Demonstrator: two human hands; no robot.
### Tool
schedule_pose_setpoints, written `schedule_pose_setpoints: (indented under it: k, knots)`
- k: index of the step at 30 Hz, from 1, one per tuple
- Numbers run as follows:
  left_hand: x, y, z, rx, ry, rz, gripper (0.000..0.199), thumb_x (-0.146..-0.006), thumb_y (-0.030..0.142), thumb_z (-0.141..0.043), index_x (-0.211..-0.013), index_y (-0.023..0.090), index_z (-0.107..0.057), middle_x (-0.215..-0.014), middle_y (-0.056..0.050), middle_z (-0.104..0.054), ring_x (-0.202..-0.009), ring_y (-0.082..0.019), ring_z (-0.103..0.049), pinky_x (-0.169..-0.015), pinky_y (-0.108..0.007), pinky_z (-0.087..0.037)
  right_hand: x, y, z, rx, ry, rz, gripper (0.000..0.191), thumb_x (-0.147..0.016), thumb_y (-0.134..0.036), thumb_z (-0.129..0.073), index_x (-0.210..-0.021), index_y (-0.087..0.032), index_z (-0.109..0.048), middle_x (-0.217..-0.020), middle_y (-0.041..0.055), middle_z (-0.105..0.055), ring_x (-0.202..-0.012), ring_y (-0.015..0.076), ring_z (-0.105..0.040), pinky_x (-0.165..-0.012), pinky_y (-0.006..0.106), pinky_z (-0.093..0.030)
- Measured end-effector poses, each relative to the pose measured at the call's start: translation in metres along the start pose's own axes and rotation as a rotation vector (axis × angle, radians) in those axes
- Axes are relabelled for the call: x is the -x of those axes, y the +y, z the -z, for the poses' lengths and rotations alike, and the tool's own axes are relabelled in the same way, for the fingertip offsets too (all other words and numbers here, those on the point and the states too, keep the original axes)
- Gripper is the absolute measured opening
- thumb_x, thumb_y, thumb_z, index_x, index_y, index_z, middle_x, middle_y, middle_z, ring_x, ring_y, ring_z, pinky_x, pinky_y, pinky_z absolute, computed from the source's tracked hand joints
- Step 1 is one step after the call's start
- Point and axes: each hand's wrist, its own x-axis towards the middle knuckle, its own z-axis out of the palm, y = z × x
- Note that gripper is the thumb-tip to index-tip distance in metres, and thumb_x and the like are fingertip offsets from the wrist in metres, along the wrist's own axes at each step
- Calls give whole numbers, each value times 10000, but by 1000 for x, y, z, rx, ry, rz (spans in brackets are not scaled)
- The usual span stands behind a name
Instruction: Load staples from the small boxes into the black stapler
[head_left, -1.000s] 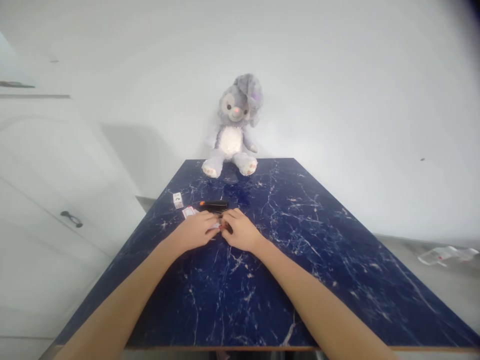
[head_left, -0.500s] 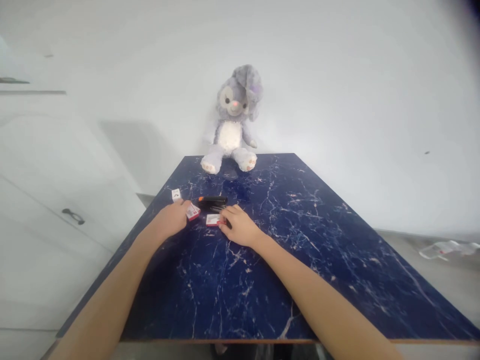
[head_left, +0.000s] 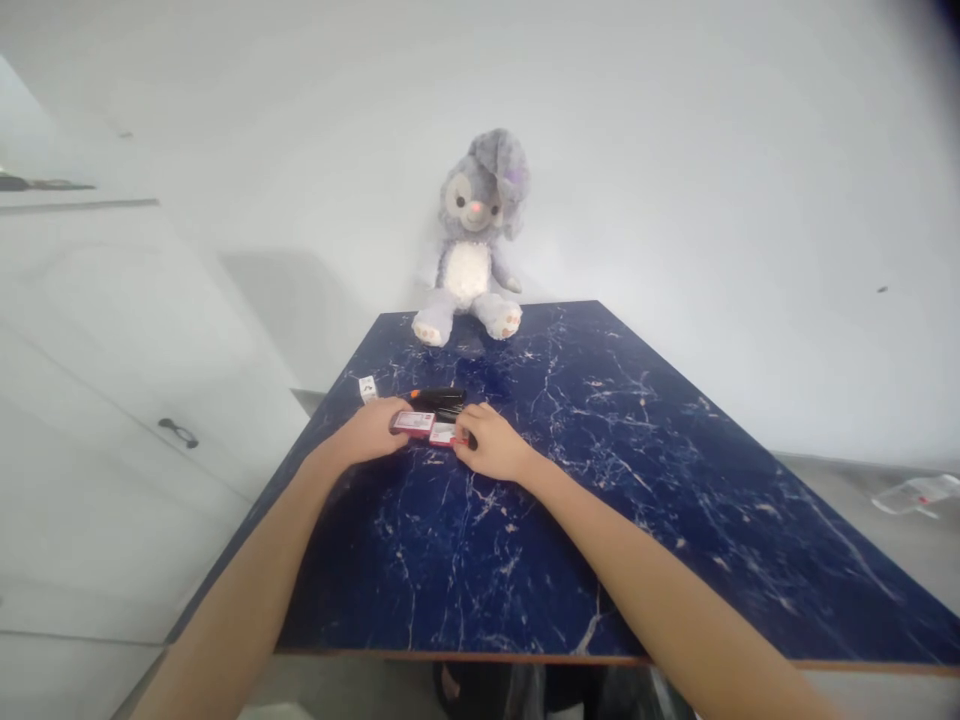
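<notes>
Two small red-and-white boxes lie side by side on the dark blue marbled table (head_left: 570, 500). My left hand (head_left: 369, 432) holds the left box (head_left: 412, 423) by its end. My right hand (head_left: 495, 446) rests its fingertips on the right box (head_left: 442, 434). Just behind them lies a black stapler (head_left: 439, 397) with an orange tip. A third small white box (head_left: 367, 388) sits apart, farther left near the table's edge.
A grey plush rabbit (head_left: 474, 240) sits at the far end of the table against the white wall. A white cabinet with a dark handle (head_left: 178, 432) stands to the left. Clear plastic packaging (head_left: 915, 493) lies on the floor at the right.
My left hand went left to a red-and-white box and has brought it back beside the one under my right hand. The view shifted slightly.
</notes>
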Motion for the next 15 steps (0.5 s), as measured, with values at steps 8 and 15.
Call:
schedule_pose_setpoints:
  k: [8, 15]
  knots:
    - [1, 39, -8, 198, -62, -41, 339, -751, 317, -731, -1085, 263, -708, -1033, -19, -751, -901, -235, -697, -785, -324, -506, 4, 5, 12, -5, -106, -80, 177, -706, -198, -739, -822, -185, -606, -880, 29, -575, -847, 189, -522, -842, 299, -411]
    - [-1, 45, -17, 170, -25, -74, 327, -761, 351, -787, -1068, 261, -720, -1030, -11, -746, -930, -232, -671, -794, -323, -470, 4, 5, 12, -41, -81, -106, 250, -695, -217, -751, -840, -201, -549, -873, 24, -601, -846, 198, -535, -816, 301, -407]
